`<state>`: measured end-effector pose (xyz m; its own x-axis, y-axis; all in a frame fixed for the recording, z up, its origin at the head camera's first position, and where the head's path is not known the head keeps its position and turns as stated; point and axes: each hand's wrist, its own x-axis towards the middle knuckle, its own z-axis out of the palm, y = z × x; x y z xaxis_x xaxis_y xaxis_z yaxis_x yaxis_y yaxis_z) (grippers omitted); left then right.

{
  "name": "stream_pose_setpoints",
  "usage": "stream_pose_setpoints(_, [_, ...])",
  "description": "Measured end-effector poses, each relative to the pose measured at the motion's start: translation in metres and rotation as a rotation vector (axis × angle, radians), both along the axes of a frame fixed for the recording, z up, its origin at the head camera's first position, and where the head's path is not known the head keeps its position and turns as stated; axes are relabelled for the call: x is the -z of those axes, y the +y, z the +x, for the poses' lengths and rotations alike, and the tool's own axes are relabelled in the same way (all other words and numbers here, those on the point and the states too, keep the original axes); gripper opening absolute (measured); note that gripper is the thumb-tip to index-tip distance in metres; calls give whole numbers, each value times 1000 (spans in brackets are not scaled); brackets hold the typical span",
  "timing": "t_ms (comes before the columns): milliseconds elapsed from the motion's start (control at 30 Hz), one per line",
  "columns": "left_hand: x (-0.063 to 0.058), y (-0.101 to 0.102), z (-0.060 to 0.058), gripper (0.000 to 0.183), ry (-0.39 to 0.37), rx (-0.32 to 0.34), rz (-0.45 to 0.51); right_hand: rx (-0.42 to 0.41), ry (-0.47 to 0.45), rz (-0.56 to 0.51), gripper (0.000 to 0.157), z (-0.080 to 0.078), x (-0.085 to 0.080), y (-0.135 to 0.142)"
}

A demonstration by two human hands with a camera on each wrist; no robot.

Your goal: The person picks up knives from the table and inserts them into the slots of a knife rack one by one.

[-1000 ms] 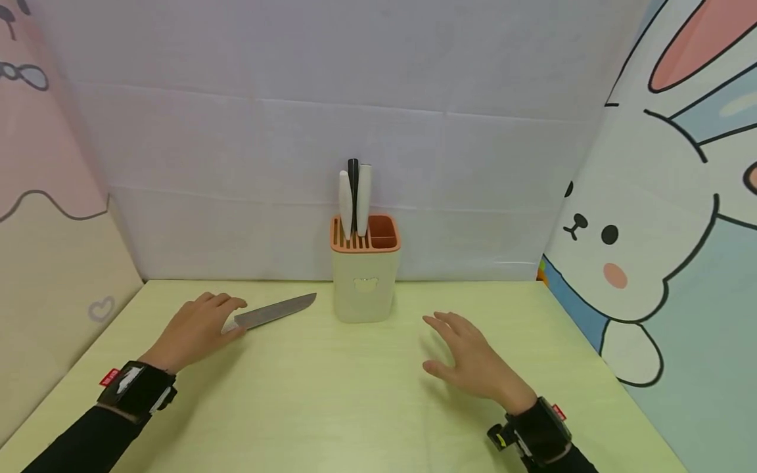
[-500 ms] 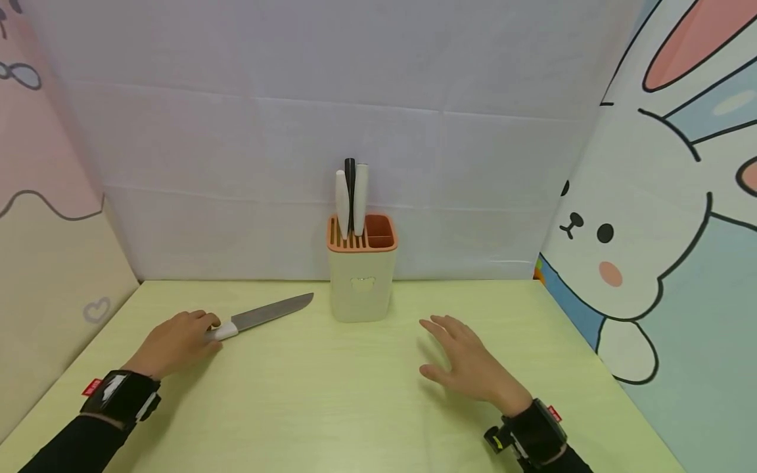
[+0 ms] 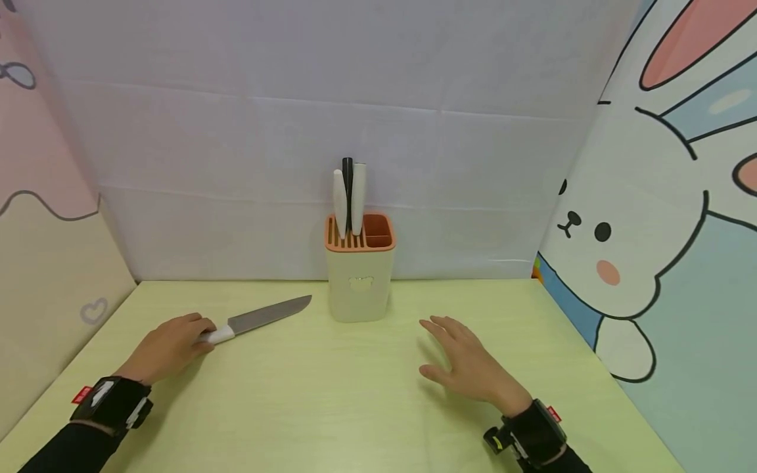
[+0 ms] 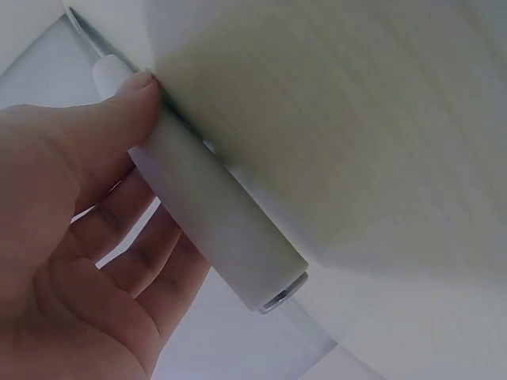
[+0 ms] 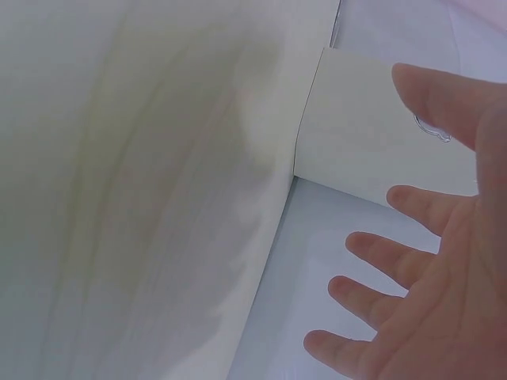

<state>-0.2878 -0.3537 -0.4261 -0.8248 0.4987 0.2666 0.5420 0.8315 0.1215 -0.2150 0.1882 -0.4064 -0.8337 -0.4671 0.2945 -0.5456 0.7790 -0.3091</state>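
My left hand (image 3: 171,347) holds a kitchen knife by its white handle (image 3: 220,334), at the left of the table. In the left wrist view the thumb lies along the handle (image 4: 214,214) and the fingers are on its far side; its metal end cap shows. The knife's grey blade (image 3: 269,314) points right and away from me, toward a knife holder (image 3: 359,289). To the right of that holder my right hand (image 3: 473,361) hovers low over the table, fingers spread and holding nothing. The right wrist view shows its thumb and fingers apart (image 5: 428,285).
The cream holder has an orange slotted top (image 3: 359,244). Two white handles (image 3: 358,197) and a black handle (image 3: 347,190) stand up from its slots. The pale table (image 3: 331,387) ends at a white sheet (image 3: 473,164) behind, with cartoon-printed panels (image 3: 639,282) at the sides.
My left hand has moved left and toward me along the knife and now grips the handle, so more of the handle shows. The knife has barely moved; my right hand has kept its pose.
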Motion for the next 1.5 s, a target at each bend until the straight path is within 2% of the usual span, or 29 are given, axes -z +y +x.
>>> stream_pose_setpoints(300, [2, -1, 10, 29, -3, 6, 9, 1, 4, -4, 75, 0, -1, 0])
stream_pose_setpoints(533, [-2, 4, 17, 29, -26, 18, 16, 1, -1, -3, 75, -1, -1, 0])
stream_pose_setpoints(867, [-4, 14, 27, 30, 12, 88, 38, 1, 3, -11, 74, -1, -1, -1])
stream_pose_setpoints(1033, [-6, 25, 33, 31, 18, 111, 39, 3, -8, -11, 74, -1, -1, -1])
stream_pose_setpoints(1200, [-6, 39, 37, 33, 74, 162, 47, -2, -19, -23, 75, 0, -3, -3])
stream_pose_setpoints(1500, [-6, 66, 39, 32, 97, 236, 75, -18, -3, -40, 75, -1, -5, -9])
